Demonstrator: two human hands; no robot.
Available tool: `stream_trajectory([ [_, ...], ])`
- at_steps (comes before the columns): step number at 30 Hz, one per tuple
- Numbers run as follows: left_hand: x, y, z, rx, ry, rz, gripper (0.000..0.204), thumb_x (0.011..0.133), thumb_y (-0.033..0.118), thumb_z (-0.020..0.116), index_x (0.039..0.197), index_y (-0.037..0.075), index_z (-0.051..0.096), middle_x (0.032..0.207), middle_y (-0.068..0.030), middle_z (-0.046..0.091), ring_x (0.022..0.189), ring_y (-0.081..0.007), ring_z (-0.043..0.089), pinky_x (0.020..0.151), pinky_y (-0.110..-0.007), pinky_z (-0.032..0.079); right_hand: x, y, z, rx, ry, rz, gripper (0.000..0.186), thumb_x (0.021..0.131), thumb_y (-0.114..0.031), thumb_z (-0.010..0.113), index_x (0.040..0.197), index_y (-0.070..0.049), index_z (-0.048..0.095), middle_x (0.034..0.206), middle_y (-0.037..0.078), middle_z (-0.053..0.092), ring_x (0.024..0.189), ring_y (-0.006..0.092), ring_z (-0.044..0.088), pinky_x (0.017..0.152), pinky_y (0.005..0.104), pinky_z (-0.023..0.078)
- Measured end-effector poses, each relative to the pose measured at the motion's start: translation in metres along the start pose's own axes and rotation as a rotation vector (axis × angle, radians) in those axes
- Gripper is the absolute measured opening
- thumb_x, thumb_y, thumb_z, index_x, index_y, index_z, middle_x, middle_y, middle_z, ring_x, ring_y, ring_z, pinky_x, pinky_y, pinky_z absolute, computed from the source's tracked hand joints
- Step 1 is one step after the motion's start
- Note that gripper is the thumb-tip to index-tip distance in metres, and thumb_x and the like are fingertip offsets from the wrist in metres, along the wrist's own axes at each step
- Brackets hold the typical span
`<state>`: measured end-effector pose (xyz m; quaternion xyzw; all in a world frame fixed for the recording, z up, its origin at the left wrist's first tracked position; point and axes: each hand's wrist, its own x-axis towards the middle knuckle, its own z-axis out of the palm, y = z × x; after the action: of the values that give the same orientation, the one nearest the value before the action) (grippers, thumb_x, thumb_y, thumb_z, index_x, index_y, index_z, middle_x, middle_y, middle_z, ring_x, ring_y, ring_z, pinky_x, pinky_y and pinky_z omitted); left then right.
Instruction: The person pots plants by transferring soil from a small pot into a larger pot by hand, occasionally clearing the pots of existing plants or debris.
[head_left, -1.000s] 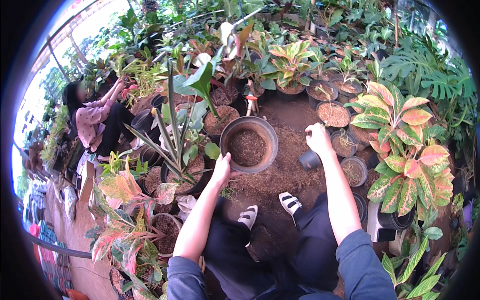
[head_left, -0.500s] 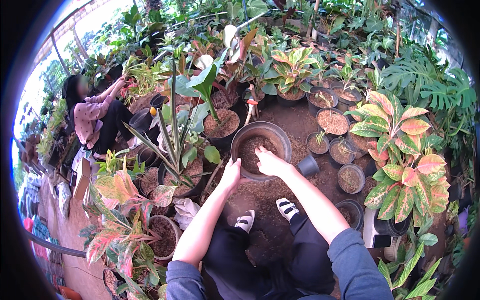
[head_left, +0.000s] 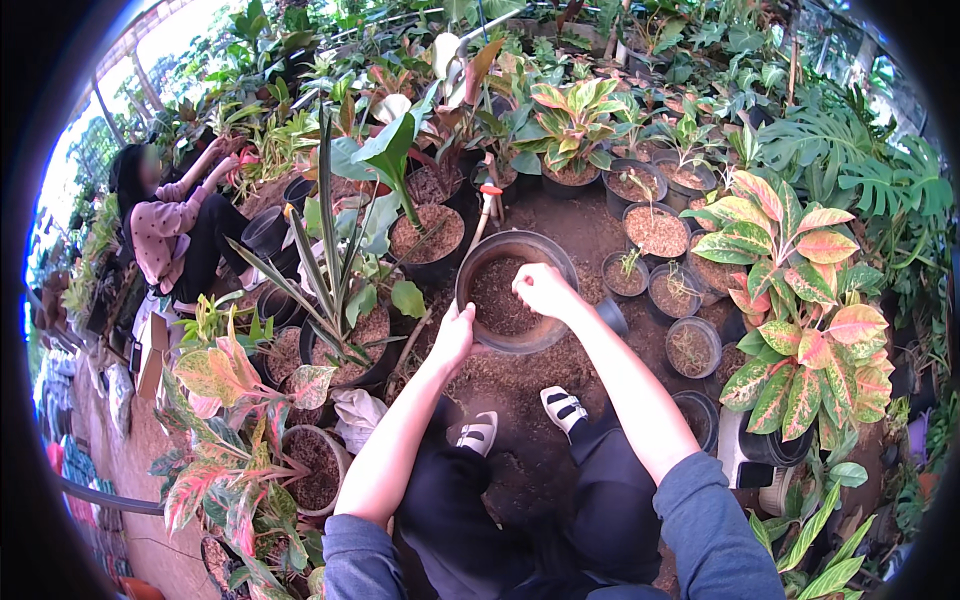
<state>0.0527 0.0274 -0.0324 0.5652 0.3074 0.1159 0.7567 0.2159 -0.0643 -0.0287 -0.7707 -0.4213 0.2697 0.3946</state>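
A wide black plant pot [head_left: 562, 262] stands tilted towards me in front of my feet, with brown soil [head_left: 495, 297] inside. My left hand [head_left: 455, 334] grips its near left rim, thumb up along the side. Over the pot's right part is my right hand [head_left: 545, 292], its fingers curled together; whether soil or anything else is in them is hidden. A small empty black pot [head_left: 612, 317] lies on its side just right of the big one. Behind the big pot a pale stick-like handle with a red top [head_left: 490, 190] leans upward.
Potted plants ring me: a spiky-leaved one [head_left: 335, 260] at left, a pink-and-green leafy one [head_left: 800, 300] at right. Several small pots [head_left: 693, 347] stand right of the big pot. A co-worker [head_left: 175, 225] sits at far left. Loose soil [head_left: 540, 372] covers the ground ahead.
My right hand has lifted up out of the soil and its spread fingers have closed. My left hand stays on the rim. The pot is tipped slightly more towards me.
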Motion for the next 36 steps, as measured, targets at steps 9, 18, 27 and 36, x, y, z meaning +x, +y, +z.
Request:
stream_trajectory([
  [9,0.001,-0.005,0.012,-0.050,-0.016,0.001,0.034,0.093,0.023,0.032,0.125,0.012,0.033,0.116,-0.0111,0.048,0.096,-0.0242,0.055,0.069,-0.042,0.053,0.023,0.020,0.010,0.076,-0.064,0.274,0.021,0.081,-0.015,0.046,0.088,0.002,0.058,0.075,0.011,0.061,0.064,0.0182,0.061,0.054,0.0296,0.051],
  [18,0.001,-0.006,0.028,-0.022,-0.070,-0.037,0.036,0.093,0.023,0.030,0.127,0.012,0.030,0.116,-0.0121,0.047,0.098,-0.0254,0.054,0.071,-0.044,0.053,0.030,0.036,0.005,0.322,0.116,0.271,0.021,0.082,-0.017,0.048,0.092,0.000,0.053,0.082,0.009,0.057,0.066,0.0173,0.058,0.057,0.0307,0.051],
  [27,0.000,-0.008,0.027,-0.030,-0.084,-0.016,0.036,0.093,0.021,0.029,0.128,0.012,0.028,0.118,-0.0126,0.045,0.098,-0.0262,0.054,0.072,-0.045,0.052,0.021,0.018,0.020,0.725,-0.030,0.158,0.023,0.083,-0.018,0.048,0.100,-0.002,0.048,0.090,0.008,0.053,0.080,0.0182,0.055,0.070,0.0332,0.049],
  [36,0.002,-0.012,0.021,-0.053,-0.070,-0.030,0.036,0.093,0.022,0.030,0.128,0.012,0.028,0.118,-0.0121,0.045,0.097,-0.0254,0.055,0.071,-0.044,0.053,0.016,0.015,0.017,0.704,-0.049,0.167,0.024,0.083,-0.016,0.047,0.101,0.000,0.049,0.091,0.013,0.054,0.082,0.0217,0.056,0.070,0.0342,0.049],
])
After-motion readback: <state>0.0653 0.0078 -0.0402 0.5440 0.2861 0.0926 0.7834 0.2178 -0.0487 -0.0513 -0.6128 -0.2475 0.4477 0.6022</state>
